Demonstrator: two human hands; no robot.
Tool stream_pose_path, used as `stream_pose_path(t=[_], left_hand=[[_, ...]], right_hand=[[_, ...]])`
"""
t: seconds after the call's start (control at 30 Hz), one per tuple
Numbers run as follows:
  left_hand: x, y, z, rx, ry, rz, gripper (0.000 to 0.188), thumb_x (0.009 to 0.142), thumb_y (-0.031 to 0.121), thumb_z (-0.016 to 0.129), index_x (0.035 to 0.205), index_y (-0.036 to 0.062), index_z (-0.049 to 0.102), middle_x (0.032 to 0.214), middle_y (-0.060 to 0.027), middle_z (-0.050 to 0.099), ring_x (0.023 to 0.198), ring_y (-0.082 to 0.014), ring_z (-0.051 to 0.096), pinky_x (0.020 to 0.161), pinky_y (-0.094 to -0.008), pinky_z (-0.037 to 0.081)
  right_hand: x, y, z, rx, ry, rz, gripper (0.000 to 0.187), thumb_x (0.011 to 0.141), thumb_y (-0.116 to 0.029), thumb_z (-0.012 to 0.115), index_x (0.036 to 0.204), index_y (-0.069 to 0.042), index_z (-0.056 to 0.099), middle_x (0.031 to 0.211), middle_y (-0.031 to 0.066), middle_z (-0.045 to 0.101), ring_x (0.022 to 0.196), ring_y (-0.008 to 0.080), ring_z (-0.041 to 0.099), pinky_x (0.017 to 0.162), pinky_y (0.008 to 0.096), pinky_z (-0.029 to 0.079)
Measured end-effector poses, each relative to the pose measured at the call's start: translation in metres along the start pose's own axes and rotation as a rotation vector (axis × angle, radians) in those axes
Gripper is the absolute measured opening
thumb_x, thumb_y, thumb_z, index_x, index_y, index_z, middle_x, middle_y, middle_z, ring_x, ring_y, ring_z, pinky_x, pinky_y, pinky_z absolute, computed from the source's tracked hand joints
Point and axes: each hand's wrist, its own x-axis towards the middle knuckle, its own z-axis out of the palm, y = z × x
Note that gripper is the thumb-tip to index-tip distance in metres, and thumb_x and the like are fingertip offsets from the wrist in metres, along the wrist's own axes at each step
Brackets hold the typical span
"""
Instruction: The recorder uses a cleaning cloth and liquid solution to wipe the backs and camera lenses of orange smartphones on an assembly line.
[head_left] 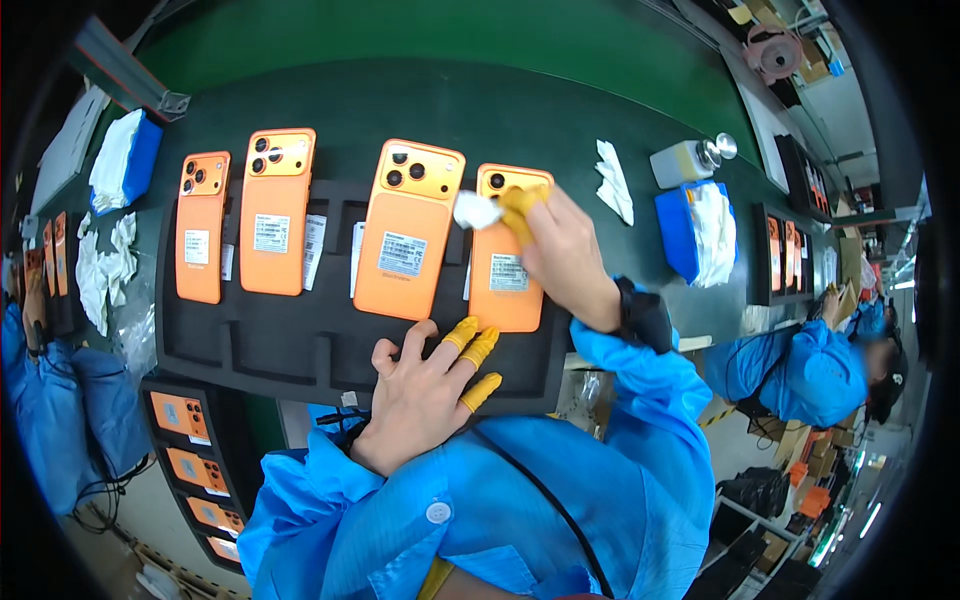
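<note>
My right hand (560, 245), in yellow finger cots, pinches a crumpled white wipe (478, 211) over the upper part of the rightmost orange smartphone (508, 230). That phone lies back up, with a label on its lower half. My left hand (430, 375) is spread over the tray's near side, also in yellow finger cots. Its fingertips are at the lower edge of the same phone; I cannot tell whether they press on it. Three more orange phones, (418, 218) (278, 190) (205, 215), lie back up to the left on the black foam tray (260, 340).
Blue boxes of white wipes stand left (143, 155) and right (675, 235). A pump bottle (685, 163) and a loose wipe (613, 182) lie at the right back. Crumpled wipes (105, 265) lie left. Another phone tray (225, 420) is below. Co-workers sit at both sides.
</note>
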Motion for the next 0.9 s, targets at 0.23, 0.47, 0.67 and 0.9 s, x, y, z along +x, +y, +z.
stream_pose_path(t=[0.23, 0.47, 0.67, 0.9], left_hand=[[0.001, 0.000, 0.001, 0.007, 0.015, 0.008, 0.039, 0.083, 0.036, 0.076, 0.115, 0.0142, 0.073, 0.127, -0.0024, 0.062, 0.116, -0.0297, 0.047, 0.089, -0.0469, 0.028], [0.000, -0.001, -0.001, -0.002, -0.010, -0.004, 0.040, 0.084, 0.035, 0.075, 0.118, 0.0148, 0.072, 0.126, -0.0023, 0.062, 0.116, -0.0298, 0.047, 0.089, -0.0464, 0.028], [0.002, 0.000, 0.001, -0.006, 0.028, 0.002, 0.040, 0.084, 0.036, 0.075, 0.119, 0.0161, 0.072, 0.125, -0.0019, 0.062, 0.115, -0.0288, 0.047, 0.088, -0.0459, 0.027], [0.001, 0.001, 0.001, 0.020, 0.054, -0.007, 0.039, 0.085, 0.035, 0.074, 0.119, 0.0167, 0.072, 0.126, -0.0017, 0.062, 0.115, -0.0282, 0.047, 0.088, -0.0457, 0.027]], right_hand=[[0.016, 0.010, 0.002, -0.053, 0.100, 0.054, 0.023, 0.073, 0.005, 0.065, 0.094, -0.001, 0.058, 0.084, 0.0152, 0.055, 0.079, 0.0361, 0.059, 0.067, 0.0432, 0.051], [0.008, -0.016, 0.008, 0.000, -0.062, -0.100, 0.019, 0.071, 0.005, 0.064, 0.087, -0.001, 0.056, 0.079, 0.0144, 0.054, 0.078, 0.0336, 0.059, 0.067, 0.0437, 0.051], [-0.008, 0.010, -0.005, 0.001, 0.013, 0.079, 0.016, 0.079, 0.001, 0.067, 0.093, -0.001, 0.058, 0.084, 0.0167, 0.056, 0.080, 0.0370, 0.060, 0.069, 0.0448, 0.051], [0.036, 0.015, 0.006, -0.079, 0.111, 0.022, 0.017, 0.077, 0.003, 0.064, 0.093, -0.001, 0.059, 0.084, 0.0139, 0.056, 0.081, 0.0335, 0.059, 0.069, 0.0416, 0.051]])
